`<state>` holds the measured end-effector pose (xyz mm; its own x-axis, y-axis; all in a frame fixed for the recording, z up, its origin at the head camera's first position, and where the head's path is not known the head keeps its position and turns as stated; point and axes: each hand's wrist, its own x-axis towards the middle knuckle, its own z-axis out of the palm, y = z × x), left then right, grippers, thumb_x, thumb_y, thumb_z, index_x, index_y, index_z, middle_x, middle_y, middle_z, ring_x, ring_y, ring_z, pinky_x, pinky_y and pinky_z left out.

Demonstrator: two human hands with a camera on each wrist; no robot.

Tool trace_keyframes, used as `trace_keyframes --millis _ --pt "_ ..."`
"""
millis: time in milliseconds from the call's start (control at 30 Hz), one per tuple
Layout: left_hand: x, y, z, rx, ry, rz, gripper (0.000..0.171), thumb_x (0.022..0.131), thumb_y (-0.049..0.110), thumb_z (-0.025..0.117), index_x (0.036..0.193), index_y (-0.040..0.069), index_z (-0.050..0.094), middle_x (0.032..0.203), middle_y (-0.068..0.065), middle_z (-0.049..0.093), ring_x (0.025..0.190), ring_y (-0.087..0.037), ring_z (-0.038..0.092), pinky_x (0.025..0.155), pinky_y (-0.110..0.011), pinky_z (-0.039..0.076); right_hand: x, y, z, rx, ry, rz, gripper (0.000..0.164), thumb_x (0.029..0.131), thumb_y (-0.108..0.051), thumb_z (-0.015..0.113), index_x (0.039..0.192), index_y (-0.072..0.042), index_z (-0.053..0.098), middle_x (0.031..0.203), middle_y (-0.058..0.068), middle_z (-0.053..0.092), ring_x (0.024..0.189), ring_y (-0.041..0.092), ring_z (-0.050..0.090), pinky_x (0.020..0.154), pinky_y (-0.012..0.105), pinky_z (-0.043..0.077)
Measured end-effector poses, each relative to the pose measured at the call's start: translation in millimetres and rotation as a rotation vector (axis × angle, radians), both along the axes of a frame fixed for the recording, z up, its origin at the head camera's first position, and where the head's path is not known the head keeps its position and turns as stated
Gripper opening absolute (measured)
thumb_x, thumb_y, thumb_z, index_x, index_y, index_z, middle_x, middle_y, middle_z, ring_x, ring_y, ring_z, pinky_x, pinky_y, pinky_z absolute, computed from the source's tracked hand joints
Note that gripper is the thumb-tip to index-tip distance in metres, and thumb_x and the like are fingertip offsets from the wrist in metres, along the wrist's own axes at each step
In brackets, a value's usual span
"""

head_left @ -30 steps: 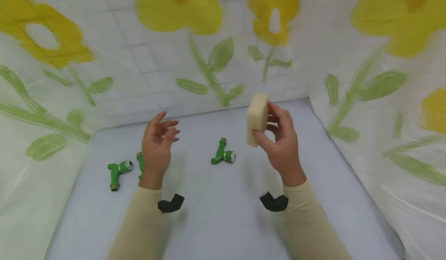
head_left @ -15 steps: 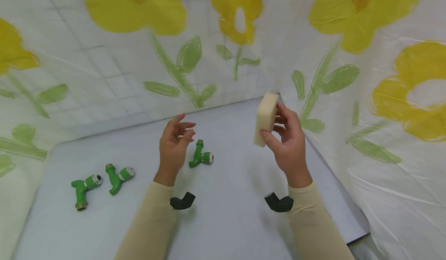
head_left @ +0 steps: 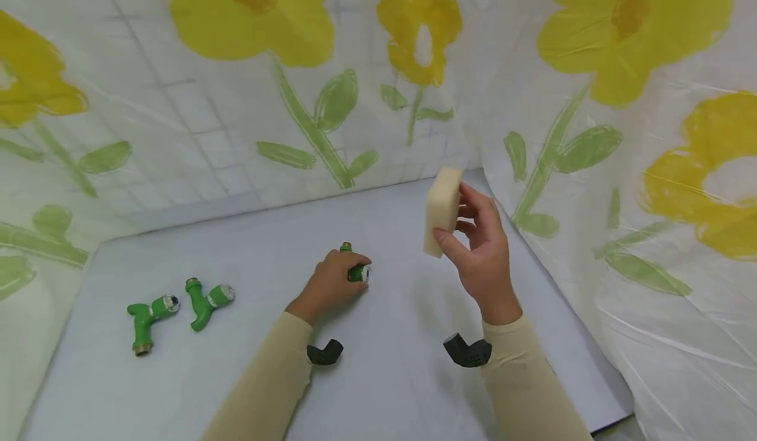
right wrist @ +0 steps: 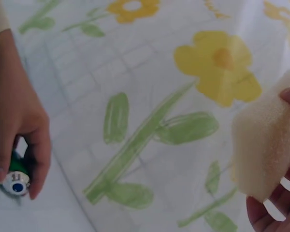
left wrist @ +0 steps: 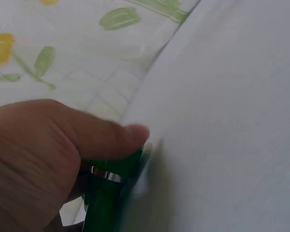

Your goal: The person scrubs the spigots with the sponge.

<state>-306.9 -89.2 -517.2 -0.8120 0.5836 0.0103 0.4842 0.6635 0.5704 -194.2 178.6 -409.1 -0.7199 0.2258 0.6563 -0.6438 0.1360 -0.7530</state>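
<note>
Gripping green tap (head_left: pixel 357 273), holding cream sponge (head_left: pixel 441 208), blurred yellow lettering (right wrist: pixel 216 9)

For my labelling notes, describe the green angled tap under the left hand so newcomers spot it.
On the flat pale-grey table, find the bare left hand. It grips a silver-ended, angled green tap. Unlike the two other green taps lying farther left, this one is held.

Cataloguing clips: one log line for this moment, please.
left hand: grips green tap | right hand: holds sponge | other taps: on table
</note>
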Motion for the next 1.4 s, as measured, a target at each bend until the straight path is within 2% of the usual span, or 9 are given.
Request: trace_keyframes --millis 67,167,400,633,800,1000,1133,1233,1400 --pt "-0.1 -2 1.7 -0.027 0.039 -0.005 0.044 0.093 0.018 0.090 0.134 0.017 0.077 0.134 -0.008 0.071 0.119 -0.034 0.060 0.094 -0.053 0.055 -3.2 -4 -2.7 -0.005 -0.006 0.008 0.073 0.089 0.014 0.071 0.158 0.000 0.052 0.138 0.015 0.054 0.115 0.037 0.056 0.094 0.036 0.053" --pt "0.7 -10 9.0 0.045 0.035 0.026 0.042 0.096 0.018 0.088 0.136 0.013 0.075 0.133 -0.006 0.072 0.124 -0.032 0.063 0.101 -0.052 0.054 -7.8 -13 -7.4 -0.005 -0.013 0.029 0.073 0.089 0.015 0.071 0.158 0.000 0.052 0.137 0.015 0.054 0.115 0.039 0.055 0.094 0.036 0.053" --pt "8.3 -46 53.8 0.449 0.021 0.164 0.054 0.099 0.021 0.086 0.148 0.012 0.066 0.119 -0.002 0.074 0.108 -0.022 0.070 0.086 -0.042 0.060 -14.4 -33 -14.3 0.027 -0.016 0.078 0.072 0.090 0.013 0.072 0.158 0.000 0.052 0.137 0.015 0.054 0.115 0.038 0.056 0.094 0.033 0.054" --pt "29.1 -69 97.7 0.832 -0.043 0.178 0.050 0.096 -0.001 0.084 0.144 0.003 0.069 0.131 -0.015 0.070 0.119 -0.025 0.065 0.094 -0.027 0.059 -13.0 -52 -16.8 0.060 -0.031 0.110 0.073 0.090 0.010 0.076 0.158 0.000 0.051 0.136 0.016 0.055 0.117 0.039 0.055 0.096 0.035 0.055" --pt "49.2 -77 112.2 1.062 -0.106 0.117 0.048 0.092 -0.021 0.075 0.138 -0.012 0.065 0.132 -0.018 0.070 0.121 -0.027 0.067 0.094 -0.029 0.060 -11.2 -78 -17.0 0.170 -0.038 0.153 0.073 0.090 0.001 0.080 0.157 -0.007 0.055 0.136 0.009 0.057 0.119 0.032 0.055 0.094 0.039 0.056" --pt "54.5 -72 113.9 1.065 -0.076 -0.059 0.043 0.095 -0.014 0.077 0.136 -0.015 0.064 0.130 -0.014 0.072 0.118 -0.027 0.067 0.092 -0.030 0.060 -9.5 -96 -19.2 0.378 -0.001 0.205 0.071 0.088 -0.007 0.086 0.155 -0.010 0.059 0.138 0.009 0.058 0.122 0.028 0.055 0.089 0.047 0.057" --pt "57.1 -71 114.5 1.047 -0.095 -0.129 0.045 0.095 -0.006 0.081 0.136 -0.015 0.064 0.129 -0.013 0.073 0.116 -0.027 0.068 0.093 -0.034 0.062 -14.8 -93 -20.5 0.367 -0.076 0.116 0.070 0.090 -0.006 0.085 0.156 -0.010 0.060 0.138 0.009 0.057 0.120 0.026 0.054 0.087 0.051 0.054" --pt "57.7 -70 116.0 1.054 -0.119 -0.134 0.046 0.097 -0.005 0.080 0.139 -0.014 0.063 0.129 -0.016 0.072 0.115 -0.028 0.069 0.093 -0.039 0.062 -18.6 -92 -18.4 0.340 -0.130 0.088 0.070 0.092 -0.006 0.083 0.157 -0.013 0.059 0.138 0.008 0.056 0.117 0.023 0.053 0.087 0.051 0.051" --pt "55.2 -70 115.7 1.109 -0.122 -0.055 0.042 0.103 -0.009 0.068 0.144 -0.014 0.059 0.134 -0.015 0.069 0.119 -0.026 0.069 0.091 -0.034 0.062 -19.5 -97 -11.4 0.420 -0.064 0.300 0.072 0.092 -0.008 0.084 0.158 -0.014 0.057 0.143 0.007 0.055 0.125 0.026 0.053 0.093 0.048 0.055"
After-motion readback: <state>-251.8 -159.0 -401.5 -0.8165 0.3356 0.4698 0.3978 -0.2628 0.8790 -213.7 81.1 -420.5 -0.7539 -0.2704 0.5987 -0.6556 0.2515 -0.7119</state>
